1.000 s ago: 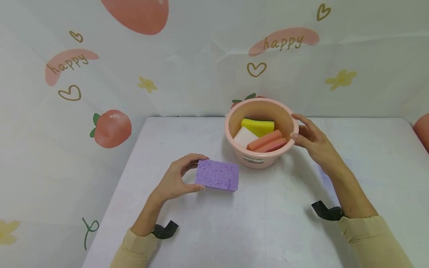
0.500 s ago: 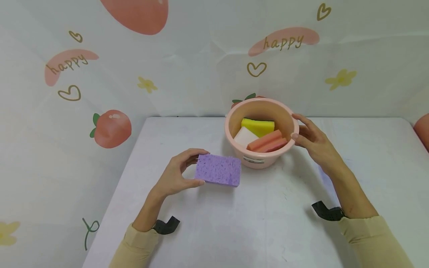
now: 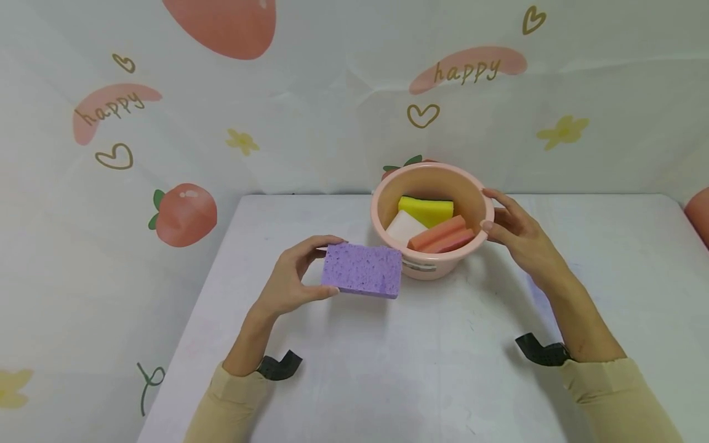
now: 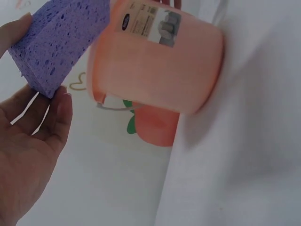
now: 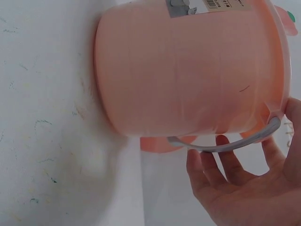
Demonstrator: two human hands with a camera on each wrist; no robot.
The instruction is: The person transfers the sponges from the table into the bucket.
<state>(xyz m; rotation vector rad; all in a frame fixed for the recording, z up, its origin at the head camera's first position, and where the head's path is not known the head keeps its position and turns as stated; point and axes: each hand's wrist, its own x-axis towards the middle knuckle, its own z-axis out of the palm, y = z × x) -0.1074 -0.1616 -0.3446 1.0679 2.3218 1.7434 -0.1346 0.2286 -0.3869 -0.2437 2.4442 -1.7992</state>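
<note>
A purple sponge is pinched between the thumb and fingers of my left hand, raised above the table in front of the bucket. In the left wrist view the sponge is tilted, thumb on one edge and fingertips on the opposite one. The pink bucket stands upright at the back of the table. A yellow sponge, a white block and orange-pink pieces lie inside it. My right hand holds the bucket's right rim, with its fingers by the grey handle in the right wrist view.
The white table ends at a back edge against a wall covering printed with hearts, fruit and flowers. A printed label is stuck on the bucket's front.
My left hand has lifted the purple sponge up and slightly toward the bucket, so the sponge now overlaps its front left side in the head view. The right hand and bucket stay put.
</note>
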